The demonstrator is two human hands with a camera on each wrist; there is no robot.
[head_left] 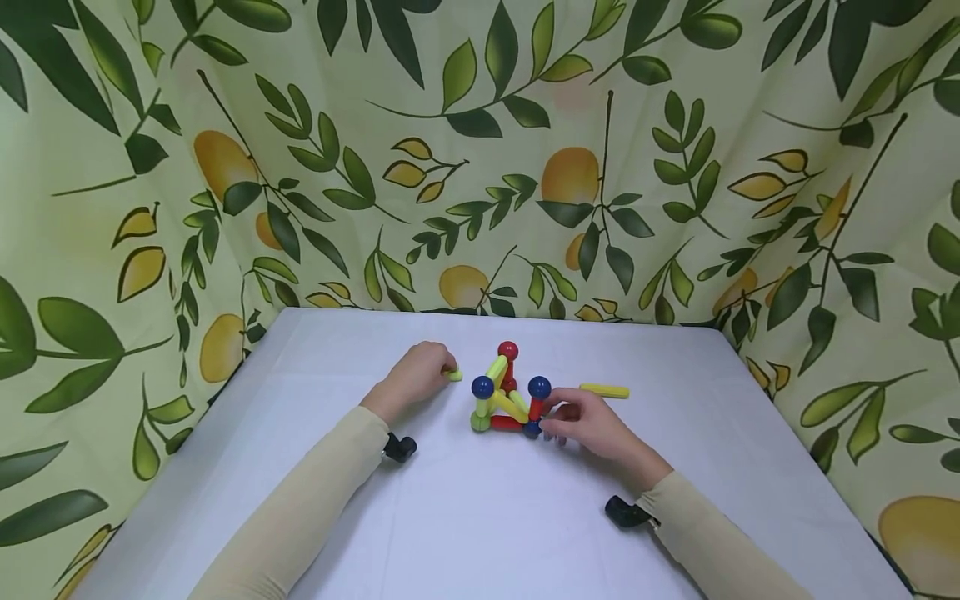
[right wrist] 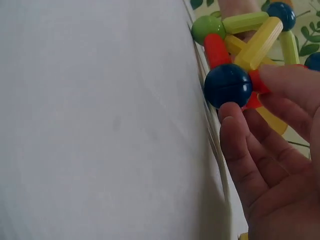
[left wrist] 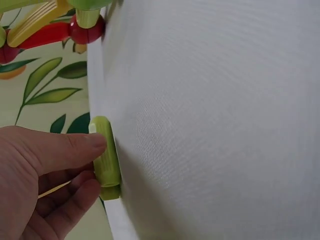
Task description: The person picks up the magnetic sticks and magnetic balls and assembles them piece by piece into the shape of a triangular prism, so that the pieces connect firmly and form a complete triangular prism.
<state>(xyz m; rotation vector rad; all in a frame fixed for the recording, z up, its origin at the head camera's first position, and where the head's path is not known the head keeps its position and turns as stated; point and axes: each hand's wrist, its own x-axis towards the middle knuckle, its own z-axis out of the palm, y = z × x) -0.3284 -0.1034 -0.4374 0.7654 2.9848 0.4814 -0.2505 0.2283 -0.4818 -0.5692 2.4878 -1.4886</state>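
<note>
A toy frame of coloured magnetic rods and balls stands on the table. Two blue balls and a red ball top its upright rods. Left of it, my left hand pinches a light green rod low over the cloth, thumb on its near side. My right hand holds the frame's right front corner. There the thumb meets a red rod, while a fingertip touches the lower blue ball. The fingers partly hide that corner.
A loose yellow rod lies behind my right hand. White cloth covers the table. A leaf-and-fruit patterned curtain rises along its back and sides.
</note>
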